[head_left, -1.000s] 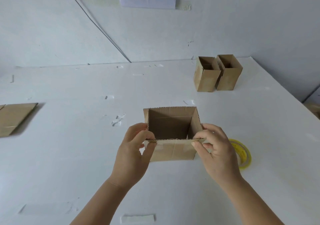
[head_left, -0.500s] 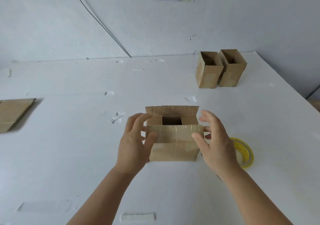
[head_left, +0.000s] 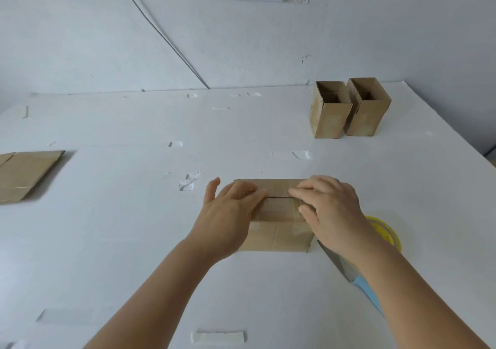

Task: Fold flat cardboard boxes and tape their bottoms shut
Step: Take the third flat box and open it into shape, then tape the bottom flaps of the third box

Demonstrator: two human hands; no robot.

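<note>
Both hands, left hand (head_left: 228,214) and right hand (head_left: 330,209), press flat-fingered on the box (head_left: 276,234); tape roll (head_left: 386,234) and knife (head_left: 346,268) lie beside, under the right forearm.

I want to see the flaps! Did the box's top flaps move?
Yes. The flaps folded down shut under both hands, while the box's base stayed beside the tape roll.

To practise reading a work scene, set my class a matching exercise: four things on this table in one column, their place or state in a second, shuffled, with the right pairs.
Things
1. box under the hands
2. two upright boxes
3. flat cardboard
4. tape roll

Places or states
A. far right, tops open
B. lying unfolded at the left edge
C. flaps pressed closed
D. yellow, partly behind the right forearm

Pairs: 1-C, 2-A, 3-B, 4-D
</note>
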